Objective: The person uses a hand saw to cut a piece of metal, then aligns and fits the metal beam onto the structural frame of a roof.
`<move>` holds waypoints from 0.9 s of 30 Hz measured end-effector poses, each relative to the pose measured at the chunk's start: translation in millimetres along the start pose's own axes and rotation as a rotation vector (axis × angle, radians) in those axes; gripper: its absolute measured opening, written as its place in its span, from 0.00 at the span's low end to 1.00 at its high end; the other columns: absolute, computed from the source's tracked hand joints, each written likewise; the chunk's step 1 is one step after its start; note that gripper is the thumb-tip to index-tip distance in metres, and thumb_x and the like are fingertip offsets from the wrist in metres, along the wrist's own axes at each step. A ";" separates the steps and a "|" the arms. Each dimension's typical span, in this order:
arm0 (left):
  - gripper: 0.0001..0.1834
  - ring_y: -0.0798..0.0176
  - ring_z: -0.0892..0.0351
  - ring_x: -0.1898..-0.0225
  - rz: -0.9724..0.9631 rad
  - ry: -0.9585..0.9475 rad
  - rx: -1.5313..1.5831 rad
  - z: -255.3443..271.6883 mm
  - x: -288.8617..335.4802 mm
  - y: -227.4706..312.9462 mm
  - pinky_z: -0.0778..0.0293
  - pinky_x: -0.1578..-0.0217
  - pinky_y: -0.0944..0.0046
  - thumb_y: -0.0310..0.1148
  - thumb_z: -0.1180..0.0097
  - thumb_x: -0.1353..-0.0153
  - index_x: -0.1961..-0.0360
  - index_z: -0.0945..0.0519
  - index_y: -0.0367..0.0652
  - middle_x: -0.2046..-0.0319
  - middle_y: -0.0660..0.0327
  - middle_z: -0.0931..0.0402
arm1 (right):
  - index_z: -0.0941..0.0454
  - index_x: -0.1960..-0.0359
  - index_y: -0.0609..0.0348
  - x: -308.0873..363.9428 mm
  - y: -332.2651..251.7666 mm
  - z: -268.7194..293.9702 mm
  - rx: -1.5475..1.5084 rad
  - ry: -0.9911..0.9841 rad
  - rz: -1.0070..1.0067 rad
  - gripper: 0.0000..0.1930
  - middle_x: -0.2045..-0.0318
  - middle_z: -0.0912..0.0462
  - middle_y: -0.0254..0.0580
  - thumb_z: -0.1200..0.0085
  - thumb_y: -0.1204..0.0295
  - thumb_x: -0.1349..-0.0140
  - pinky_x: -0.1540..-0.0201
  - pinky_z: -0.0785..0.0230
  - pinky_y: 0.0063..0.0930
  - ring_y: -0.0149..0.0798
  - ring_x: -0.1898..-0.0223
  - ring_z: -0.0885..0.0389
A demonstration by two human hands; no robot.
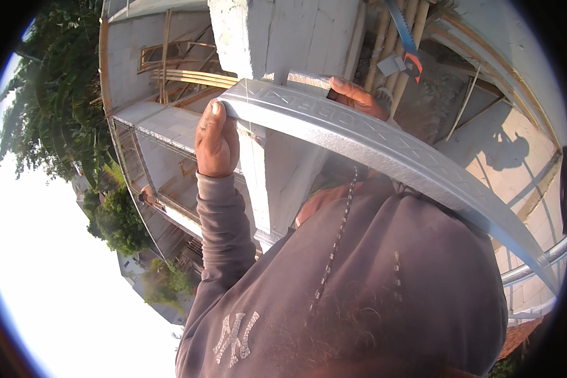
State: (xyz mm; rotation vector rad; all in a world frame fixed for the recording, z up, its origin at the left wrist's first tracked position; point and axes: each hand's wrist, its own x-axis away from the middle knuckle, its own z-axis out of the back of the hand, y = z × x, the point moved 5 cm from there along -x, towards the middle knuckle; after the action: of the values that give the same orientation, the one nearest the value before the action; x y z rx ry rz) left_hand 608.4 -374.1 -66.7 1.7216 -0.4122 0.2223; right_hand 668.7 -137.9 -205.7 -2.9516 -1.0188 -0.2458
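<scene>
A long silver metal bar (359,138) with an embossed upper face crosses in front of my chest, its near part running off to the lower right. My left hand (217,142) is closed at the bar's left end, thumb up against its edge. Behind the bar my right hand (358,99) has thumb and fingers curled, partly hidden by the metal. Just beyond both hands stands a pale masonry column (283,38). A thin string (251,135) hangs down past the bar's left end.
A handsaw (404,34) with a blue blade and orange handle lies by several bamboo poles (390,50) at the top. Timber-framed block walls (151,120) drop away on the left. A rounded metal pipe (529,269) lies at the lower right.
</scene>
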 end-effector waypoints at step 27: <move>0.20 0.60 0.24 0.36 -0.015 -0.100 0.026 0.7 -1.7 -2.7 0.36 0.31 0.57 0.38 0.50 0.19 0.39 0.21 0.32 0.41 0.53 0.19 | 0.19 0.45 0.59 -5.9 -2.5 -15.1 0.310 0.198 0.017 0.20 0.59 0.15 0.39 0.52 0.54 0.19 0.54 0.22 0.24 0.28 0.56 0.16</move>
State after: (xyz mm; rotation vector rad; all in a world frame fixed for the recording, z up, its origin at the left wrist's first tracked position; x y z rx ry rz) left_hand 607.8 -374.1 -70.0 1.7654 -0.4716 0.1313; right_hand 660.4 -140.5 -191.8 -2.5979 -0.9128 -0.3375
